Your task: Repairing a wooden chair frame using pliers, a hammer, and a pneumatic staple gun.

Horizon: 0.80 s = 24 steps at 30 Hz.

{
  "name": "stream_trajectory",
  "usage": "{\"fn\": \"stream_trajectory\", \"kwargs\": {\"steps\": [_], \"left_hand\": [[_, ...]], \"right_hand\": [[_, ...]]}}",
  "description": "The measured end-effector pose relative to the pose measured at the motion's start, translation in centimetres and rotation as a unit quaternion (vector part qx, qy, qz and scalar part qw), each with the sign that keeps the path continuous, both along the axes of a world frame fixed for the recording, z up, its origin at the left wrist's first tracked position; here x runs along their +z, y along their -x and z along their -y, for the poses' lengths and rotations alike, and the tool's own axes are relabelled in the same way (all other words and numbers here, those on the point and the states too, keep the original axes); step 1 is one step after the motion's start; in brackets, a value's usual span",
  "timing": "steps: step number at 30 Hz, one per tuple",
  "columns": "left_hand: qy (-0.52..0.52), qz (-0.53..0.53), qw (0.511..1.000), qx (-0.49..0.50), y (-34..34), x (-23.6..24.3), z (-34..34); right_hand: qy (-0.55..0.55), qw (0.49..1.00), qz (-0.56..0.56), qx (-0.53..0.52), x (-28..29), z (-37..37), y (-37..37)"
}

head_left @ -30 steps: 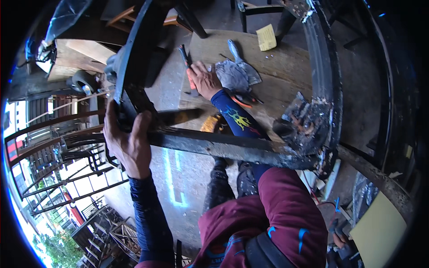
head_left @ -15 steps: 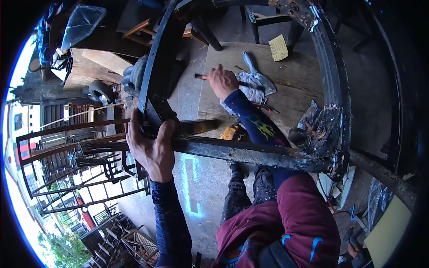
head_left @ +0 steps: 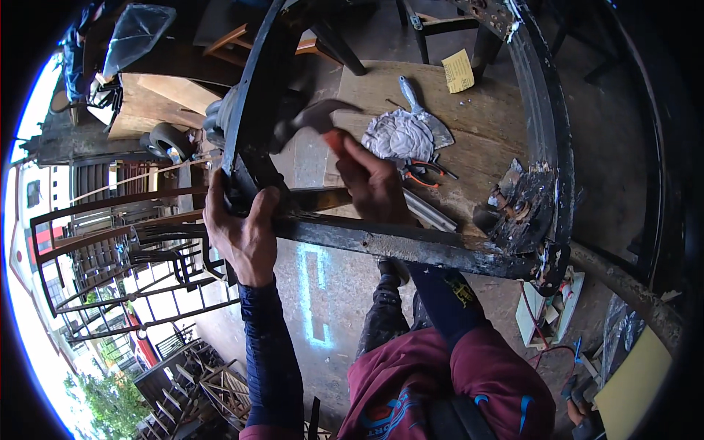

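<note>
My left hand grips the worn black frame at its left corner. My right hand is closed on a red-handled hammer, raised inside the frame near that corner, its head slightly blurred; the frame's lower bar hides part of my forearm. Under the frame, a wooden board carries a crumpled cloth, a putty knife, pliers and a yellow paper. A rusty bracket is at the frame's lower right corner.
Tyres and plywood sheets are at the upper left, with metal racks below them. Dark chairs stand at the top. A white box with a red hose lies at lower right, beside a pale yellow sheet.
My right hand has lifted the red-handled tool off the board and swung it up toward the frame's left corner, its head now showing. My left hand keeps its grip on the frame.
</note>
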<state>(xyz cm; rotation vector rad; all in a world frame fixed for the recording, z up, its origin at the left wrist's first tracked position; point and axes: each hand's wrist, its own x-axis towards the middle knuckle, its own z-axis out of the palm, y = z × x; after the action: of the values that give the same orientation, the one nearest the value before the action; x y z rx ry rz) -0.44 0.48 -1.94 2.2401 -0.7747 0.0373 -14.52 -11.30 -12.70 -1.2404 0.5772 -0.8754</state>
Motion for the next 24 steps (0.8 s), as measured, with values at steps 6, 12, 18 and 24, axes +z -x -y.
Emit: {"fn": "stream_trajectory", "kwargs": {"steps": [6,12,18,24], "left_hand": [[-0.032,0.026,0.999,-0.014,-0.3,-0.2,-0.5],[-0.031,0.014,0.999,-0.006,-0.5,-0.1,-0.7],[-0.01,-0.004,1.0,-0.007,-0.5,-0.1,0.0],[0.001,-0.016,1.0,-0.001,-0.8,-0.4,0.0]], "right_hand": [[0.169,0.985,-0.036,-0.014,-3.1,-1.3,2.2],[-0.128,0.988,-0.073,-0.052,-0.7,1.3,2.8],[0.142,0.989,-0.019,0.045,-4.2,1.7,3.3],[0.189,0.982,-0.019,-0.006,-2.4,-1.2,1.4]]}}
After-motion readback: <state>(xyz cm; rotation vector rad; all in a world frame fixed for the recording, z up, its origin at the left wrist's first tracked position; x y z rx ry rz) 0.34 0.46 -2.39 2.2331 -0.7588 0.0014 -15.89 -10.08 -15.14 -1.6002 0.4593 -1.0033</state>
